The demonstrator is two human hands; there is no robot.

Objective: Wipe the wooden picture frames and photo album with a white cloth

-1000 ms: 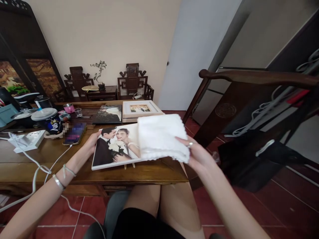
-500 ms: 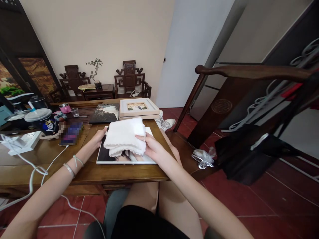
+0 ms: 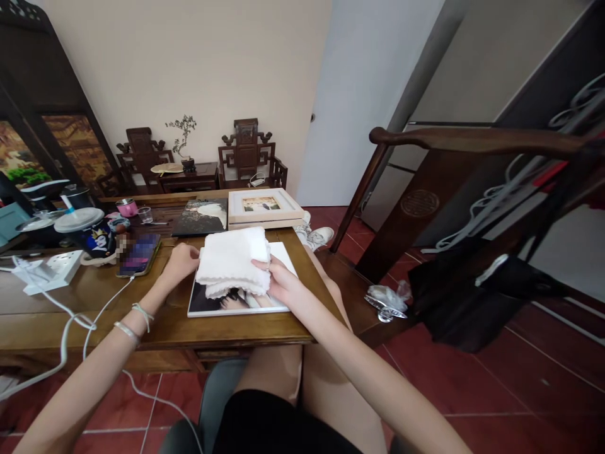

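A folded white cloth (image 3: 232,255) with scalloped edges lies on a flat photo panel (image 3: 250,304), covering much of its picture. My right hand (image 3: 282,281) grips the cloth at its right side, thumb on top and the other fingers mostly hidden beneath. Beside the panel's far left edge is my left hand (image 3: 181,263), its fingers curled together close to the cloth. Whether they pinch anything there I cannot make out. The panel rests on the wooden table (image 3: 155,326) near its front right corner.
Behind the panel lie a white framed box (image 3: 265,217) and a dark picture panel (image 3: 198,217). To the left are a phone (image 3: 138,255) on a cable, a lidded cup (image 3: 89,233) and a power strip (image 3: 57,271). A wooden chair (image 3: 401,202) stands at the right.
My left hand has drawn back slightly at the panel's left edge, and its fingers are now curled. My right hand keeps hold of the cloth, which sits a little flatter.
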